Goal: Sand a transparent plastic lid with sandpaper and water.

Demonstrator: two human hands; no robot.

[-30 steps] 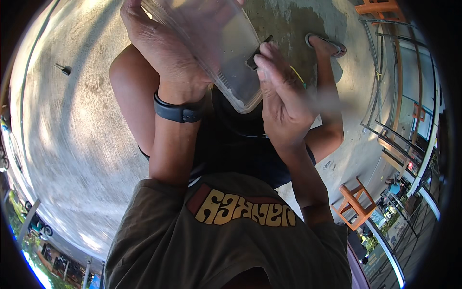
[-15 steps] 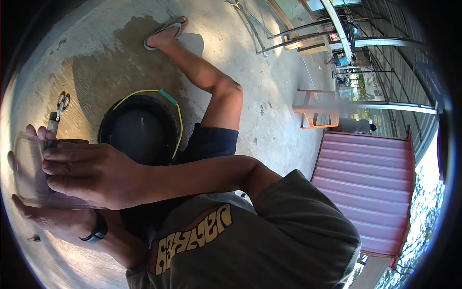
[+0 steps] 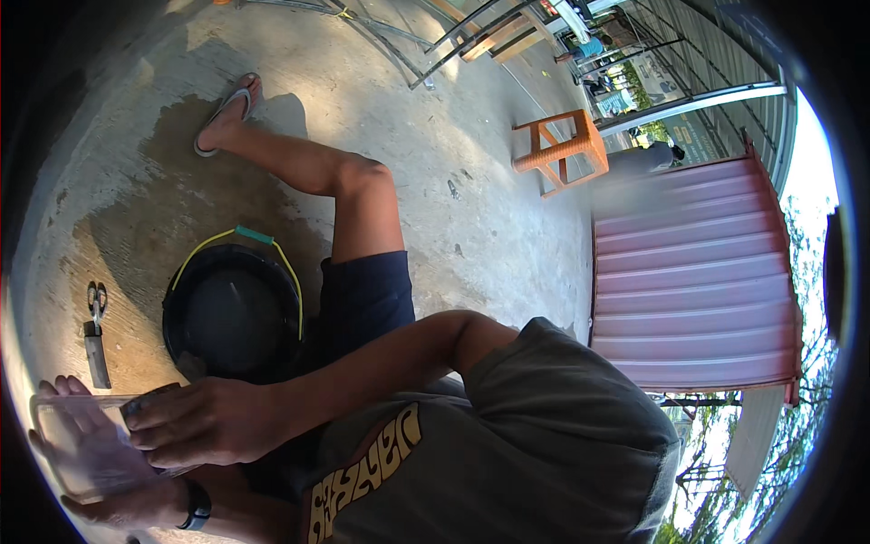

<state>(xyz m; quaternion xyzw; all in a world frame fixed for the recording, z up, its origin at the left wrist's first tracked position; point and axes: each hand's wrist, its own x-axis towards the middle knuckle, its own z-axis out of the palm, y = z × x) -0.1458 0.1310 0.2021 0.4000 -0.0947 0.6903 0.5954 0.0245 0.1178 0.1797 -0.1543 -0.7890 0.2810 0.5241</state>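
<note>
Near left, the left hand [image 3: 127,508] grasps the clear box [image 3: 68,446] with fingers spread, apparently to brace it against the dark pad [image 3: 148,399] clasped by the right hand's fingers [image 3: 163,433]. Farther right stands the bucket [image 3: 188,283], seemingly within reach.

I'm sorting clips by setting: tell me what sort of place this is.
Probably a semi-open outdoor yard: concrete ground, pink corrugated sheeting, and trees against bright sky.

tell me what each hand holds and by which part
Left hand: clear plastic container, from beneath. Right hand: small dark object, its gripped part mostly hidden.
</note>
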